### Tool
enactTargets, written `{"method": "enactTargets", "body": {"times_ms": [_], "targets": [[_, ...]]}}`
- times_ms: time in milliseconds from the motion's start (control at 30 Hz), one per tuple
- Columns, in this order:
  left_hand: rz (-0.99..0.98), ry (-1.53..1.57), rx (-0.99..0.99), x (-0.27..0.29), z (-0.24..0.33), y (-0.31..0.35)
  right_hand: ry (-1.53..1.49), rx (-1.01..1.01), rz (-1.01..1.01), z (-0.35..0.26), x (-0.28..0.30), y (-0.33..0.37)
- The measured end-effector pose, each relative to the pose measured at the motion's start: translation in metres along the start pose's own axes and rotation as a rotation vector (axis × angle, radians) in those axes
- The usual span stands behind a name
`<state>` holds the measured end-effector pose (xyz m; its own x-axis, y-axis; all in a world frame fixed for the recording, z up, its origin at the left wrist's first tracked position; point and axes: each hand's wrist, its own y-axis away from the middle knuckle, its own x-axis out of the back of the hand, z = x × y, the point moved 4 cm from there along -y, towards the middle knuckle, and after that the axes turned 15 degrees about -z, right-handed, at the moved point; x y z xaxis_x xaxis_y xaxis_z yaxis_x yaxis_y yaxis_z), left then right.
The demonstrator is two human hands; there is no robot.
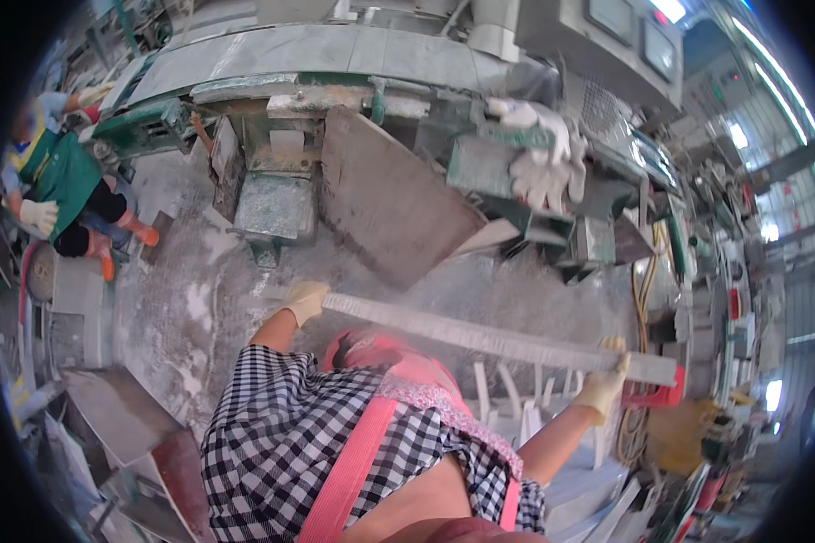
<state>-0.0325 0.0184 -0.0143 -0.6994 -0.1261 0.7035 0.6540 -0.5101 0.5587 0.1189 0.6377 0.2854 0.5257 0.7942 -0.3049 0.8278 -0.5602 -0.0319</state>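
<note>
A long, narrow, pale grey strip [480, 337], stone or tile by its look, spans the space in front of my body and slants down to the right. My left hand [305, 301], in a cream glove, is closed around it close to its left end. Toward the other end my right hand [603, 387], gloved alike, grips it with fingers over the top edge. Just under the strip's right end shows a red object [666, 391], whose kind I cannot make out. My checked sleeves and pink apron fill the lower middle.
Across the back runs a machine bed [335, 50] carrying grey slabs. A large brown board [394, 199] leans against it, and white work gloves [545, 167] hang on its right part. At far left is a co-worker in a green apron [68, 172]. Yellow hoses [645, 294] hang at right.
</note>
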Motion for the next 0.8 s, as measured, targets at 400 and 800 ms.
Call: {"method": "enactTargets", "body": {"times_ms": [400, 800], "targets": [[-0.308, 0.286, 0.48, -0.054, -0.009, -0.036, 0.043, -0.221, 0.199, 0.04, 0.061, -0.103], [-0.2, 0.195, 0.626, -0.036, 0.051, -0.059, 0.068, -0.301, 0.029, 0.016, 0.052, -0.231]]}}
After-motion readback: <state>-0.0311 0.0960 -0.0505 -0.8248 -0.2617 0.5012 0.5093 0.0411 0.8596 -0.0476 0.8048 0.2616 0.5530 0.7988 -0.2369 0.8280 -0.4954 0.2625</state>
